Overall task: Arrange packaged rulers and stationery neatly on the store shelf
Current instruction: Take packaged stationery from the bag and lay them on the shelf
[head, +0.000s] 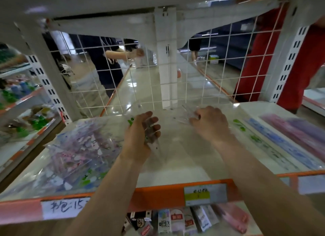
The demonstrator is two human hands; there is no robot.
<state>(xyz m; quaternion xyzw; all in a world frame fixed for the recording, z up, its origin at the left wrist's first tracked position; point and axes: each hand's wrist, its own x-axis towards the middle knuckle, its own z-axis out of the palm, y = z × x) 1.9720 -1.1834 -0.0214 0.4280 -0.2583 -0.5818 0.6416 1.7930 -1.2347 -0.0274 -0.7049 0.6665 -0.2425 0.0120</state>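
Packaged rulers (274, 144) lie side by side along the right of the white shelf (184, 165), long clear sleeves printed in green, blue and pink, running from front to back. On the left of the same shelf is a loose heap of clear stationery packets (77, 151) with pink, blue and green print, overlapping at odd angles. A white wire grid (123, 77) closes the back of the shelf.

Between the two lots, the left hand (140, 137) has its fingers curled round a narrow clear packet (151, 130) with green specks, held above the shelf. The right hand (209, 123), near the back, grips crinkled clear wrap (186, 112) in its curled fingers.

On the orange front edge, a handwritten white label (66, 209) reads "书包:15". A yellow and white price tag (204, 194) is fixed beside it, its print too blurred to read. Small boxes (175, 220) stand on the shelf below.
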